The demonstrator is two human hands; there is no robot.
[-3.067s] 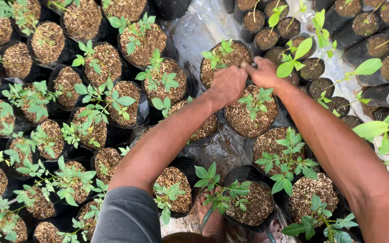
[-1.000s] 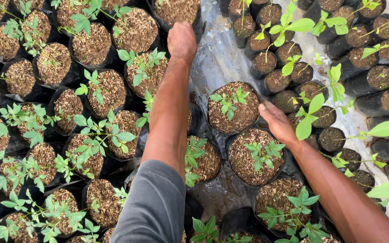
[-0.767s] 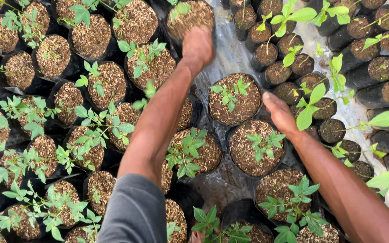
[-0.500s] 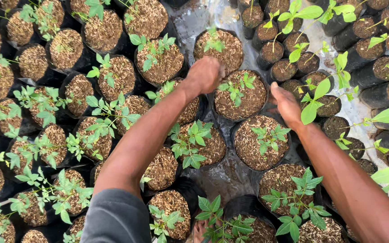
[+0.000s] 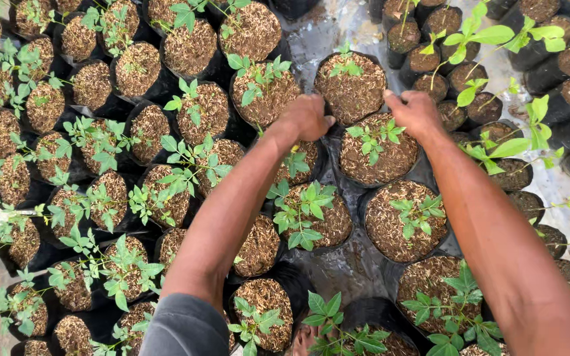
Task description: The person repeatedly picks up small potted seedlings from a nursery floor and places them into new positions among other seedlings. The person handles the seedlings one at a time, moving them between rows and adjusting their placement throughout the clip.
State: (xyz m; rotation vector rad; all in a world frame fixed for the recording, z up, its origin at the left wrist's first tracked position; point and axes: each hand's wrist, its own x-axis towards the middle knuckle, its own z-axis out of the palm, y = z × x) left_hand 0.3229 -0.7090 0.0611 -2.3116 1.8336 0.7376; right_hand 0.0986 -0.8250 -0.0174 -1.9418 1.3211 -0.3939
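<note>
My left hand [image 5: 306, 118] is curled at the left rim of a black seedling bag [image 5: 390, 161] filled with brown husk and holding a small green plant. My right hand [image 5: 417, 113] grips the same bag's far right rim, fingers pointing left. Just beyond both hands stands another filled bag [image 5: 351, 92] with a tiny seedling. A nearer bag [image 5: 400, 224] sits below, between my forearms.
Rows of similar seedling bags [image 5: 199, 109] crowd the left side. Smaller black bags with taller leafy shoots [image 5: 460, 76] stand at the right. All rest on wet grey plastic sheeting [image 5: 338, 33]. More bags [image 5: 265, 313] lie close to my body.
My left hand has drawn back from the far bags to the left rim of the middle bag. My right hand has moved up to its far rim.
</note>
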